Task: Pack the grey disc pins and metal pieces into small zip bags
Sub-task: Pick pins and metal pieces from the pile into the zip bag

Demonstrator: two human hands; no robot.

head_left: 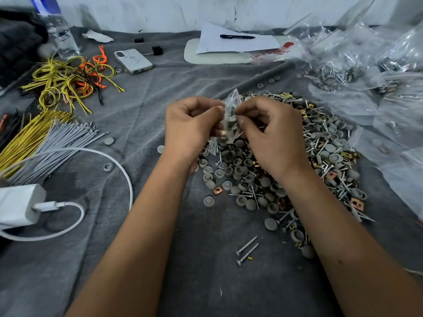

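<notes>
Surface: a bench (206, 259) was covered by a creased grey cloth (174, 72), backed by a scuffed white wall (142, 12). Laid out on the left were a water bottle (57, 30), a phone (133, 61), loops of yellow and orange wire (68, 76), a bundle of grey cable ties (66, 138), and a white charger (20, 204) with its cable (121, 170). At the far edge, a sheet of paper (235, 41) was seen with a pen (237, 37) lying on it. Clear bags already filled (338, 65) were heaped at the right.

Obscured: the bottle top and the right-hand bags were cut off by the frame. The contents of those bags were blurred by glare. Part of the loose pile was hidden by the right forearm.

Task items: a heap of grey disc pins (238, 172), screws (248, 250) and copper-coloured square metal pieces (217, 190) was spread right of centre, with two screws lying apart nearer the person. A small clear zip bag (230, 120) was held above the heap's near-left edge, between both hands. Grey discs and a brass-coloured piece were visible inside it. The left hand (190, 126) was curled, its fingertips pinching the bag's left side. The right hand (272, 131) was curled likewise, pinching the right side, with a thin metal piece seemingly at its fingertips.
</notes>
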